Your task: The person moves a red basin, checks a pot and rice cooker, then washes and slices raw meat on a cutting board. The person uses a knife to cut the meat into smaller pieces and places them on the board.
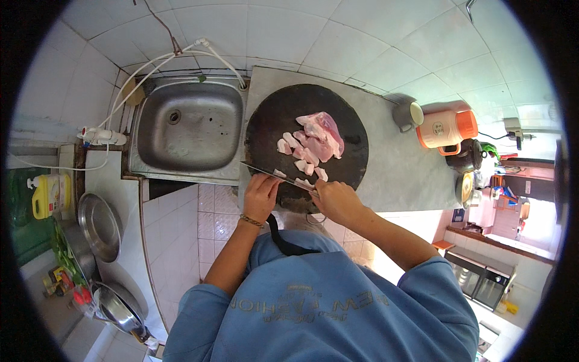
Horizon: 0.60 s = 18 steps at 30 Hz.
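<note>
A round, dark chopping board [271, 120] lies on the counter in front of me. On it rests a large piece of raw pale-pink meat [322, 134], with several small cut chunks [291, 142] along its left and near sides. Wrapped round the handle of a knife [265, 171] is my right hand [338, 201], at the board's near edge. The blade points left, with bits of meat lying along it. My left hand [260, 196] is closed with bent fingers beside the blade near its tip; whether it pinches a bit of meat is hidden.
Left of the board is a steel sink [187, 130] with white hoses above it. To the right stand a grey mug [408, 116], a pink and orange jug [443, 130] and a dark pot [465, 158]. Metal basins [99, 226] and a yellow bottle [51, 196] sit far left.
</note>
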{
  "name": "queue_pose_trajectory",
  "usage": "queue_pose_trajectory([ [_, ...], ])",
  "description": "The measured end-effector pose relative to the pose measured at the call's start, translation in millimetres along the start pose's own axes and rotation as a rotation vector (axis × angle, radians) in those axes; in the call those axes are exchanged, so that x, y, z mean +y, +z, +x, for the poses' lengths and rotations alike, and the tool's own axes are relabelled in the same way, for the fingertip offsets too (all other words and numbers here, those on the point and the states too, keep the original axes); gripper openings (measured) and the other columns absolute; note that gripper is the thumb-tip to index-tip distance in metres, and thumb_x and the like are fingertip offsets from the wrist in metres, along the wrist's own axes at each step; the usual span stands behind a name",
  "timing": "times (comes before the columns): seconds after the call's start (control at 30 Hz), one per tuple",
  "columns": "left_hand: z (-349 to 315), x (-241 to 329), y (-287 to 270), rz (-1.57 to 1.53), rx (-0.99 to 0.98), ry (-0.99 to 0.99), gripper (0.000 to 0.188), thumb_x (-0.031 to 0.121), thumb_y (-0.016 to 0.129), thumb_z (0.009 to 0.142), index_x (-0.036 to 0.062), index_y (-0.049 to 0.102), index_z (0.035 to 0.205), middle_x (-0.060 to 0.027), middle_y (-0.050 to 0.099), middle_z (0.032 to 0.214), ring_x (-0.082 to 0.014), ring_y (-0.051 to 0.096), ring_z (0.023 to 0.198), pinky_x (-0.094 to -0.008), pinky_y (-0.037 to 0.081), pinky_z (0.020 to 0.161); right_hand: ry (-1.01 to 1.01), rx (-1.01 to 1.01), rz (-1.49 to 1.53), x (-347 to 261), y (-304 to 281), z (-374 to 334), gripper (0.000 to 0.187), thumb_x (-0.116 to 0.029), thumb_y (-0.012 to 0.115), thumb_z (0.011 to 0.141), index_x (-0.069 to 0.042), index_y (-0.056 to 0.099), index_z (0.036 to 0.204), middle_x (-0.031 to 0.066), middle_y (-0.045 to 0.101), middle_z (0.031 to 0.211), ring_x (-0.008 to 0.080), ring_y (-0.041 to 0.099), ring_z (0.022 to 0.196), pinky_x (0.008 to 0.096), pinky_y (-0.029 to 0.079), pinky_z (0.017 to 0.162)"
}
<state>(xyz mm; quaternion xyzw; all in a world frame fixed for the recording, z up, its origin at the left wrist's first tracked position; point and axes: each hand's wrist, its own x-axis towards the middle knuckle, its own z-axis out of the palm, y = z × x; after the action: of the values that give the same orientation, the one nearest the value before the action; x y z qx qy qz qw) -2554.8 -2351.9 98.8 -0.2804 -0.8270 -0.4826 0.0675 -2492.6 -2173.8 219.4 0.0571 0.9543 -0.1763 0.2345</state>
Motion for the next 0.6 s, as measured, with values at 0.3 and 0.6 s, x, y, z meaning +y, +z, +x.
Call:
queue_pose_trajectory([
  [0.3, 0, -2, 2, -0.020, 0.035, 0.005, 0.009, 0.002, 0.067, 0.074, 0.0026, 0.065, 0.083, -0.0105, 0.062, 0.087, -0.0295, 0.060, 0.080, -0.0374, 0.050, 0.072, -0.063, 0.117, 0.061, -14, 42, 51, 0.026, -0.023, 0.059, 0.083, 0.003, 0.058, 0.083, 0.0235, 0.062, 0.070, 0.0401, 0.062, 0.065, 0.0472, 0.049, 0.061],
  [0.6, 3, 0, 0, -0.021, 0.009, 0.016, 0.012, 0.000, 0.067, 0.072, 0.0030, 0.064, 0.083, -0.0111, 0.062, 0.090, -0.0302, 0.059, 0.084, -0.0371, 0.049, 0.074, -0.024, 0.120, 0.105, 6, 18, 21, 0.028, -0.026, 0.059, 0.084, 0.000, 0.060, 0.078, 0.0228, 0.061, 0.066, 0.0407, 0.061, 0.062, 0.0471, 0.049, 0.060],
])
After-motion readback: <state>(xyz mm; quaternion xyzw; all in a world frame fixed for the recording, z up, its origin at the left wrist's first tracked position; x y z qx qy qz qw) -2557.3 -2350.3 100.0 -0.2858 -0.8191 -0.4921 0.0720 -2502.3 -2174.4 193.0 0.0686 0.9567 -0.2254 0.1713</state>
